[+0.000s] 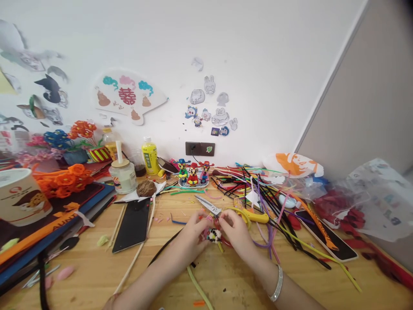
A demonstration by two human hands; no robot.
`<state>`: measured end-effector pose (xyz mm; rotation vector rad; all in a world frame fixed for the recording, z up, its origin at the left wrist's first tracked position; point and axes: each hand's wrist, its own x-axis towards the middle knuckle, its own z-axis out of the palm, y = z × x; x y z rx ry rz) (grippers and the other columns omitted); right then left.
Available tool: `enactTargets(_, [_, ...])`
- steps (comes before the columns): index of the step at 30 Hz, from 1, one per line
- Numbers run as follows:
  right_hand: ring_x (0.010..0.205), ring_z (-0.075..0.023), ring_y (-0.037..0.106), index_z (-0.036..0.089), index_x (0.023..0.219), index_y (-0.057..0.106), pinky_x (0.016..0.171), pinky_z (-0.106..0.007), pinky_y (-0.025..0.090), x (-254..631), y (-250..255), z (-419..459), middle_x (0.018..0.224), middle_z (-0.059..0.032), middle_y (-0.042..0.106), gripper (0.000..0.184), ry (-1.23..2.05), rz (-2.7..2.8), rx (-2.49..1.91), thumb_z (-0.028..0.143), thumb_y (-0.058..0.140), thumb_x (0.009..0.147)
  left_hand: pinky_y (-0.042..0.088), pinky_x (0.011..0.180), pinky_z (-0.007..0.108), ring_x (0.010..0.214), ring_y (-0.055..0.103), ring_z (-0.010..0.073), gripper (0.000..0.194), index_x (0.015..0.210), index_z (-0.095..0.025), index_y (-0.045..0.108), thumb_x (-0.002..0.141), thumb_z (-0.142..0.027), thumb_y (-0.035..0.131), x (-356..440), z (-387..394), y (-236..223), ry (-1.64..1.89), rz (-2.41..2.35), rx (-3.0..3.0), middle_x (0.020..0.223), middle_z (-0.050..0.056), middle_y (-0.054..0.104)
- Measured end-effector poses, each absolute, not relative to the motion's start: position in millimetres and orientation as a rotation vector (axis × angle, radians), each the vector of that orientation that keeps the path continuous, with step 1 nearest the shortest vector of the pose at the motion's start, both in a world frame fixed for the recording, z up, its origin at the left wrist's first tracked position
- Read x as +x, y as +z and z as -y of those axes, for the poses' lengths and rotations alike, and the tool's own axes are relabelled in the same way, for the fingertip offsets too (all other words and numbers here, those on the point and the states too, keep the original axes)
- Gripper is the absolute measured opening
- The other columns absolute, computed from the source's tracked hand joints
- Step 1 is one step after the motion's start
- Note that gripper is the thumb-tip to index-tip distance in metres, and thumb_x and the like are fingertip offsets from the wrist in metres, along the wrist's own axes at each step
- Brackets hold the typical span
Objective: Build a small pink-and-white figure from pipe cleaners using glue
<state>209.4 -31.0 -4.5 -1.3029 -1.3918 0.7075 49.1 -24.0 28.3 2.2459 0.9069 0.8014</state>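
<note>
My left hand [191, 237] and my right hand [235, 230] meet over the wooden table [226, 280], both pinched on a small fuzzy pipe-cleaner figure [213, 235] in white, black and red. A green stem [220, 247] sticks out below it. Yellow-handled scissors [238, 212] lie just beyond my right fingers, blades pointing left. A silver bracelet [276, 284] circles my right wrist.
A heap of coloured pipe cleaners [261, 193] spreads to the right. A black phone [133, 224] lies on the left, another phone [329, 234] on the right. Three small figurines [192, 174], a yellow bottle [150, 157], a glass jar [123, 175] and a paper cup [20, 196] stand behind.
</note>
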Motion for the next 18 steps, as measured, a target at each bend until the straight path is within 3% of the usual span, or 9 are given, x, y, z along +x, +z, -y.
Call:
enactTargets(5, [0.057,-0.0148,0.052,0.020,0.071,0.047,0.051,-0.024,0.044,203.6,-4.8,34.4,0.061,0.0018,0.051,0.008,0.802,1.307,-1.242,0.026,0.047,0.076,0.046,0.078,0.029,0.094,0.052,0.0179,0.029,0.095,-0.021,0.057,0.072,-0.009,0.044,50.1,16.5,19.0,1.041,-0.865,2.267,0.104,0.009,0.051])
enactTargets(8, [0.061,-0.0153,0.053,0.020,0.073,0.048,0.056,-0.025,0.045,200.6,0.1,38.4,0.065,0.0006,0.052,0.008,0.704,1.304,-1.242,0.026,0.047,0.077,0.042,0.090,0.035,0.104,0.050,0.0208,0.034,0.101,-0.022,0.055,0.070,-0.009,0.050,48.6,13.7,9.2,1.126,-0.882,2.185,0.107,0.009,0.054])
enactTargets(12, [0.064,-0.0155,0.054,0.019,0.074,0.050,0.058,-0.025,0.045,202.2,2.7,39.1,0.068,-0.0004,0.053,0.010,0.658,1.290,-1.247,0.028,0.047,0.078,0.044,0.089,0.035,0.109,0.049,0.0219,0.042,0.109,-0.022,0.052,0.069,-0.011,0.055,47.5,16.4,7.4,1.081,-0.848,1.996,0.114,0.010,0.054])
enactTargets(18, [0.048,-0.0125,0.052,0.019,0.071,0.049,0.045,-0.023,0.044,201.6,1.7,35.3,0.060,0.0030,0.050,0.016,0.980,1.074,-1.134,0.035,0.052,0.073,0.043,0.091,0.035,0.112,0.048,0.0220,0.044,0.111,-0.023,0.055,0.068,-0.015,0.058,49.3,18.2,12.2,0.984,-0.771,1.869,0.119,0.009,0.055])
